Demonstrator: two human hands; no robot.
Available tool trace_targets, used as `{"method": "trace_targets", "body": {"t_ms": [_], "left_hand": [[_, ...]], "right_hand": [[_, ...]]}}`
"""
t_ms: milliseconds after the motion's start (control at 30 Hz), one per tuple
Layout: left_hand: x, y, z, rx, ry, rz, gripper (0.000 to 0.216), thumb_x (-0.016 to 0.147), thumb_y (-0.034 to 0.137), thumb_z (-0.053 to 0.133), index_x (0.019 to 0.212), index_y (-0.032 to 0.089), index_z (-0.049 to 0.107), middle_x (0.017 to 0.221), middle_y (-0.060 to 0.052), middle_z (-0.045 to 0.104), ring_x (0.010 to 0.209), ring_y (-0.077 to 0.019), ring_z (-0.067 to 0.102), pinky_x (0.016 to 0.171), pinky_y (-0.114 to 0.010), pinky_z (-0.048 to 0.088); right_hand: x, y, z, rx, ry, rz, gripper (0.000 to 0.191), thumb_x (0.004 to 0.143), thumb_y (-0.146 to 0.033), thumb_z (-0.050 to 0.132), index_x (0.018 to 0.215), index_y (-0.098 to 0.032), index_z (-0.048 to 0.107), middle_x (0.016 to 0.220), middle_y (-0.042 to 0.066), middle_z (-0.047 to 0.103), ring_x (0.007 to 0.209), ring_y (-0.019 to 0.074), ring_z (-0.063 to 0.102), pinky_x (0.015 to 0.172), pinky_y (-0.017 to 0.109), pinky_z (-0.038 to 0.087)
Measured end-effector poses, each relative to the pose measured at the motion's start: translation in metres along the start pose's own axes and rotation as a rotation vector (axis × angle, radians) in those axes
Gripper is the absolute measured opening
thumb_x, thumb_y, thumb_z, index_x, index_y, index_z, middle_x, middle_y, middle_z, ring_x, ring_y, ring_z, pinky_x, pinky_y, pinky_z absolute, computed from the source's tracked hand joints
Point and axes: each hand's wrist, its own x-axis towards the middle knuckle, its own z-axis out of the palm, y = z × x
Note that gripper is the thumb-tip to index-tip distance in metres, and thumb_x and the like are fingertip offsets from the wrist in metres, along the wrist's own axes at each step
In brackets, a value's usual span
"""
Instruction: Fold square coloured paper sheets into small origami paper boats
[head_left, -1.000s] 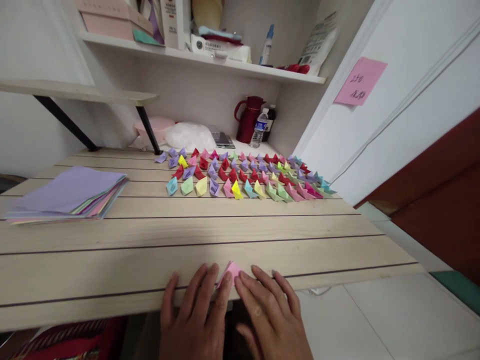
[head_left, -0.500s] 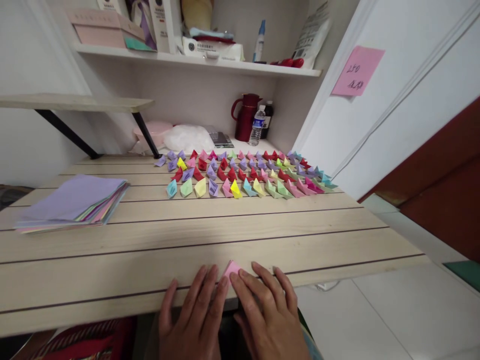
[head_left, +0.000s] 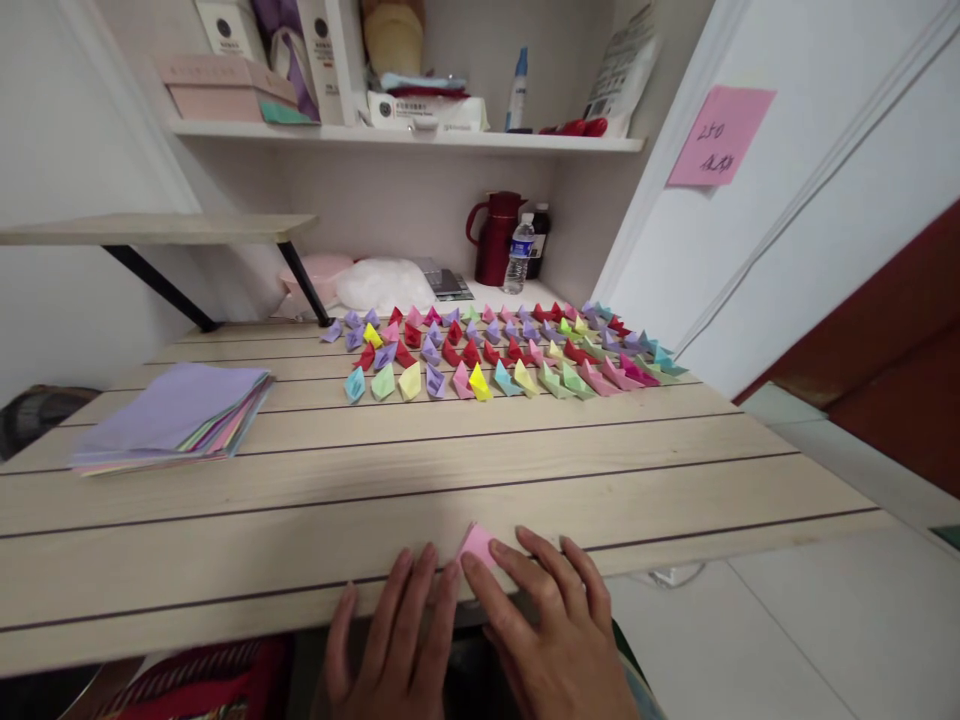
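Observation:
A small folded piece of pink paper (head_left: 475,543) lies on the table near its front edge, one corner pointing away from me. The index and middle fingertips of my right hand (head_left: 551,620) rest on its near and right side, with the other fingers spread flat on the wood. My left hand (head_left: 397,640) lies just left of the paper, fingers apart and stretched forward over the table edge. It holds nothing, and its index fingertip is close to the paper's left corner. Whether that fingertip touches the paper I cannot tell.
Several rows of colourful folded paper boats (head_left: 480,382) stand at the back of the table (head_left: 360,450). A stack of coloured paper sheets (head_left: 172,405) lies at left. Behind are a dark red jug (head_left: 496,240) and a water bottle (head_left: 520,252). A raised shelf (head_left: 150,230) stands back left.
My view has shifted slightly to the left and up. More of the pink paper shows between my hands, as the left fingers sit a little farther from it.

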Motion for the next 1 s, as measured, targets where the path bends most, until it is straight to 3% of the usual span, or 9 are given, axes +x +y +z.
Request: {"method": "trace_targets", "body": {"t_ms": [167,433,567,633,767,900,1000], "left_hand": [[0.009,0.001,-0.005,-0.006,-0.042,0.006,0.051,0.086,0.008,0.045,0.130,0.027,0.064,0.127,-0.001,0.072,0.111,-0.0174,0.068,0.124,-0.046,0.007],[0.006,-0.009,-0.001,-0.037,-0.023,0.021,0.056,0.081,0.005,0.045,0.125,0.032,0.067,0.122,0.002,0.075,0.113,-0.0151,0.066,0.125,-0.037,0.010],[0.004,-0.004,0.000,-0.034,-0.026,0.006,0.075,0.079,0.000,0.043,0.150,0.026,0.042,0.124,-0.003,0.074,0.115,-0.0166,0.065,0.125,-0.042,0.013],[0.010,0.002,-0.003,-0.022,-0.056,-0.024,0.079,0.081,0.002,0.045,0.154,0.029,0.033,0.132,-0.006,0.069,0.121,-0.0207,0.063,0.124,-0.049,0.012],[0.030,0.012,-0.010,0.039,-0.192,0.003,0.068,0.083,0.008,0.048,0.141,0.043,0.052,0.144,0.000,0.060,0.128,-0.0318,0.057,0.119,-0.066,0.006],[0.037,0.016,-0.009,0.082,-0.261,0.010,0.069,0.082,0.001,0.042,0.138,0.040,0.056,0.138,0.001,0.065,0.122,-0.0295,0.060,0.118,-0.067,0.002],[0.029,0.017,-0.004,0.073,-0.235,0.000,0.066,0.082,0.003,0.044,0.138,0.036,0.056,0.142,-0.001,0.062,0.125,-0.0301,0.059,0.119,-0.065,0.002]], "right_hand": [[0.004,-0.004,-0.002,-0.019,-0.007,-0.002,0.035,0.100,-0.025,0.048,0.131,-0.032,0.064,0.120,0.001,0.071,0.118,0.0274,0.055,0.109,0.048,0.029],[-0.008,0.004,0.006,-0.002,0.022,-0.020,0.041,0.092,-0.010,0.052,0.127,-0.029,0.064,0.111,0.003,0.072,0.119,0.0248,0.061,0.109,0.046,0.034],[-0.008,0.006,0.005,0.058,0.071,-0.014,0.027,0.092,-0.014,0.058,0.112,-0.029,0.067,0.106,0.002,0.073,0.117,0.0245,0.063,0.103,0.044,0.041],[-0.006,0.004,0.004,0.081,0.097,0.002,0.024,0.094,-0.014,0.055,0.110,-0.028,0.066,0.104,0.002,0.073,0.116,0.0240,0.064,0.104,0.045,0.040],[-0.002,-0.001,0.002,0.109,0.142,0.041,0.028,0.098,-0.010,0.046,0.107,-0.027,0.067,0.102,0.003,0.073,0.115,0.0223,0.063,0.106,0.044,0.037],[0.002,-0.003,0.002,0.122,0.130,0.023,0.030,0.100,-0.012,0.045,0.116,-0.025,0.066,0.104,0.004,0.074,0.115,0.0230,0.063,0.105,0.045,0.036],[0.009,-0.002,-0.001,0.189,0.165,0.072,0.021,0.101,-0.017,0.050,0.107,-0.025,0.068,0.097,0.002,0.075,0.107,0.0227,0.066,0.098,0.042,0.039]]}}
